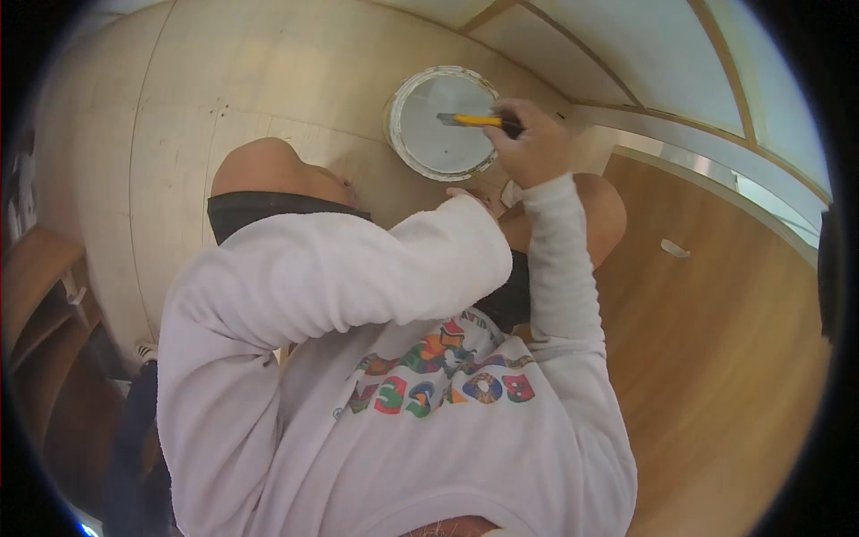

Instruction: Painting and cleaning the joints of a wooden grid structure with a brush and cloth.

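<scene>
My right hand (535,143) is closed around a slim yellow-and-black tool (476,120) with a short grey tip. Its exact kind does not show clearly. The tool points left over a round bucket (395,134), whose rim is crusted with white and whose inside looks pale and smooth. My left forearm crosses in front of my body. Only a bit of my left hand (474,196) shows past the white cuff, just below the bucket, with its fingers mostly hidden. A small white piece (511,193) is beside it, near my right knee; whether the hand holds it is unclear.
Pale wooden boards (259,63) make up the floor around the bucket. To the right lies a brown wood panel (716,340) with a small white scrap (675,249) on it. White framed panels (617,54) rise behind. Wooden shelving (45,295) stands at the left edge.
</scene>
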The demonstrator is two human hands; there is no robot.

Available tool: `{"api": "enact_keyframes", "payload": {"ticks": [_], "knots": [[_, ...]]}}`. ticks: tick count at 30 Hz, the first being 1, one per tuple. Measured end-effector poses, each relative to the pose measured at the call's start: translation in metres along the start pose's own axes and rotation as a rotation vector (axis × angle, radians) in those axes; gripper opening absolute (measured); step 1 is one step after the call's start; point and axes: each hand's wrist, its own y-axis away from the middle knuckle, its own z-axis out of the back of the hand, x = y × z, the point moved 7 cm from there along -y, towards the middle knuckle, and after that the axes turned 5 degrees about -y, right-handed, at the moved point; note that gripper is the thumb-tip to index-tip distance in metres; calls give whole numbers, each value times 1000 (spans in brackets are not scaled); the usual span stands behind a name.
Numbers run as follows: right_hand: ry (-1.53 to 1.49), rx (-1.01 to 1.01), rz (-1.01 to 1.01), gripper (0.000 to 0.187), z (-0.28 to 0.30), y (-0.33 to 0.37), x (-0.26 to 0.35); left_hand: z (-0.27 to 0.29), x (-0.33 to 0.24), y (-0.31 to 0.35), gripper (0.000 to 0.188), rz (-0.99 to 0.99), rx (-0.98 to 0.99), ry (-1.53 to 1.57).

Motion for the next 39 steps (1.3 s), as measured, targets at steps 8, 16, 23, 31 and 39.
{"api": "enact_keyframes", "payload": {"ticks": [8,16,23,31,39], "knots": [[287,243,93,26,-85,-21,-18,3,-1,6,28,65,-118,-42],[193,251,-9,32,-87,-21,-21,5,6,9,36,26,109,86],[299,161,-4,32,-92,-20,-40,6,7,3,46,40,202,134],[30,67,-118,35,-45,-11,-25,17,15,15,51,74,10,154],[-1182,-95,-486,19,8,11,-37,32,17,34,50,67,-224,-43]]}}
